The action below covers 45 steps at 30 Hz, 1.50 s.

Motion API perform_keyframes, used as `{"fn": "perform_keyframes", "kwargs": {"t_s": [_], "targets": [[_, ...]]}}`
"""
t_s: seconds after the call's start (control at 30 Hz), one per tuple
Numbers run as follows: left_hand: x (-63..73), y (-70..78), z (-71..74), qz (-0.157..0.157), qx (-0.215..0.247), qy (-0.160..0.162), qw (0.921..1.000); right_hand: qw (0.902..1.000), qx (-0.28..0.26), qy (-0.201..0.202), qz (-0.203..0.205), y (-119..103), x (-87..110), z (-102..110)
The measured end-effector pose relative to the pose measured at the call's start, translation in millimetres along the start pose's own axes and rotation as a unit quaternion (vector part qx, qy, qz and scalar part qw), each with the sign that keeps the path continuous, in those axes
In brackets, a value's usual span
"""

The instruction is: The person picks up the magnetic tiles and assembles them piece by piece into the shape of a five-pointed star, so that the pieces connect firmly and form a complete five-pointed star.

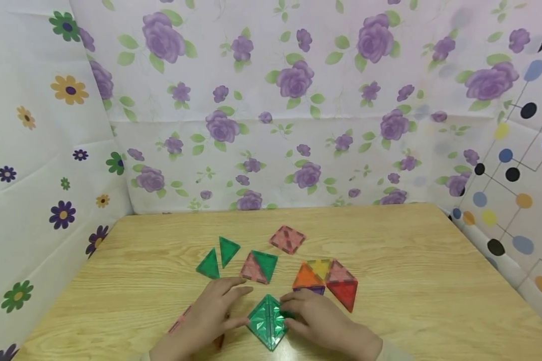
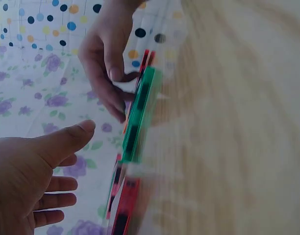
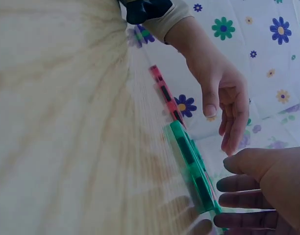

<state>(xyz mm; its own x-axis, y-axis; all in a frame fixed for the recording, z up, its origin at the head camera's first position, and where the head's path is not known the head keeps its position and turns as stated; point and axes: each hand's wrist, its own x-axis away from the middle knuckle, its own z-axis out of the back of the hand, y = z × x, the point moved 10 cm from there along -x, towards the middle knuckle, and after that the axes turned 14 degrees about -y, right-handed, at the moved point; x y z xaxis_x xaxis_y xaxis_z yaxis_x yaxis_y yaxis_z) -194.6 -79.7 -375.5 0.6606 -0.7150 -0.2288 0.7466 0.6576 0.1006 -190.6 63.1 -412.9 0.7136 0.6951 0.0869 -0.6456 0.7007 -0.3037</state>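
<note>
Two green triangular magnetic tiles [image 1: 267,323] lie side by side as a diamond near the table's front. At its right corner is my right hand [image 1: 320,318], fingertips and thumb right at the edge, fingers fairly straight. My left hand [image 1: 212,311] hovers on the left side, its thumb close to the diamond's left corner. In the left wrist view, the left hand's fingers [image 2: 62,200] are loosely spread and hold nothing. The green tiles' edge [image 3: 191,169] shows side-on in the right wrist view, close to the right hand's fingertips.
Beyond the hands lie two loose green triangles [image 1: 209,264], a pink-and-green square [image 1: 265,267] and a pink square [image 1: 287,239]. Orange, yellow, purple, pink and red triangles [image 1: 342,292] cluster at right. A pink tile [image 1: 180,319] is partly hidden by the left hand. Patterned cloth surrounds the table.
</note>
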Motion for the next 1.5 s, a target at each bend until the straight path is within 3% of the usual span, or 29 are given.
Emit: {"fn": "perform_keyframes", "kwargs": {"t_s": [0.3, 0.57, 0.83, 1.13, 1.33, 1.5], "targets": [[-0.9, -34.8, 11.9, 0.04, -0.02, 0.053, 0.9976, 0.9992, 0.014, 0.033, 0.017, -5.0, -6.3, 23.6], [-4.2, -64.4, 16.7, 0.07, -0.011, 0.09, 0.9934, 0.9996, -0.015, 0.024, 0.006, -6.0, -23.6, 42.7], [-7.0, -97.5, 8.5, 0.157, 0.026, 0.051, 0.986, 0.9981, -0.01, 0.055, 0.023, 0.9, -56.6, 64.2], [-6.1, -121.5, 1.6, 0.212, 0.058, 0.003, 0.9755, 0.9976, -0.065, 0.024, -0.01, 18.1, -96.8, 78.3], [-0.5, -135.8, -5.9, 0.225, 0.072, -0.012, 0.9717, 0.9979, -0.059, 0.005, -0.027, 20.6, -125.1, 80.8], [0.2, -139.4, -11.2, 0.231, 0.075, -0.019, 0.9698, 0.9966, -0.079, -0.011, -0.02, 21.5, -146.8, 75.7]]}}
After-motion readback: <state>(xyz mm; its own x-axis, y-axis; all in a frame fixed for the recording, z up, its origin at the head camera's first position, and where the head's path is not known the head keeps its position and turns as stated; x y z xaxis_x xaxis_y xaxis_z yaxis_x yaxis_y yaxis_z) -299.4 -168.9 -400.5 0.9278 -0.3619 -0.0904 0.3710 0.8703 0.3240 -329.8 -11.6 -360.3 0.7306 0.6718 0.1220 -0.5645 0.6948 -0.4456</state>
